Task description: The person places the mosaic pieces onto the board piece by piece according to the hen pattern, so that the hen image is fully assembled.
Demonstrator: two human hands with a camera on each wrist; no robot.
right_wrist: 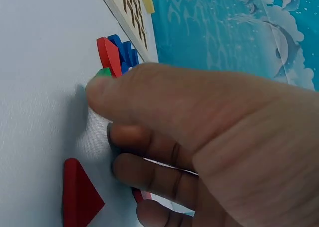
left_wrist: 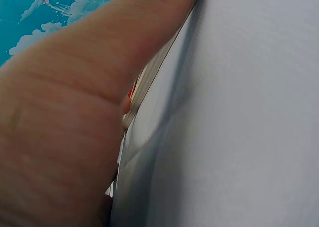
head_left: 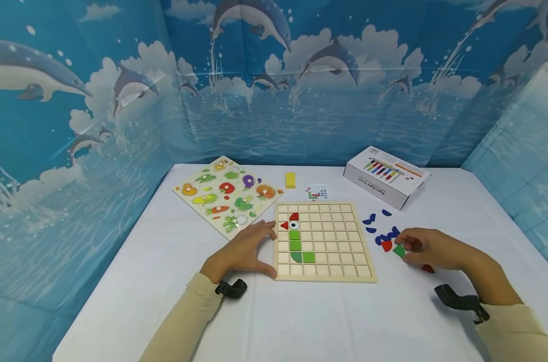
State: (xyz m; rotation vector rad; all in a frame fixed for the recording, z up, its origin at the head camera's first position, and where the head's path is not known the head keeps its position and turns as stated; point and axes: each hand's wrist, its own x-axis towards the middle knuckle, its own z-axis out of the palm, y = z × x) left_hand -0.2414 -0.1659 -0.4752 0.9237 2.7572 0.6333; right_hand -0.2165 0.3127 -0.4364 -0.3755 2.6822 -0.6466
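A wooden grid board [head_left: 325, 279] lies flat on the table. Its left columns hold a red quarter-circle [head_left: 294, 216], a red triangle [head_left: 285, 225], an eye tile [head_left: 294, 225], green squares [head_left: 295, 245] and a green quarter-circle [head_left: 296, 257]. My left hand [head_left: 245, 250] rests at the board's left edge, thumb by the near corner, fingers spread farther up. To the right of the board, my right hand [head_left: 429, 247] pinches a loose green piece [head_left: 398, 251] between thumb and forefinger. In the right wrist view the thumb hides most of that green piece [right_wrist: 103, 71].
Blue half-circles [head_left: 371, 230] and red pieces [head_left: 386, 246] lie scattered near my right hand. A red piece [right_wrist: 79, 197] is below its fingers. Behind are a vegetable puzzle [head_left: 201, 196], a yellow block [head_left: 290, 180], a pattern card [head_left: 316, 192] and a white box [head_left: 382, 183].
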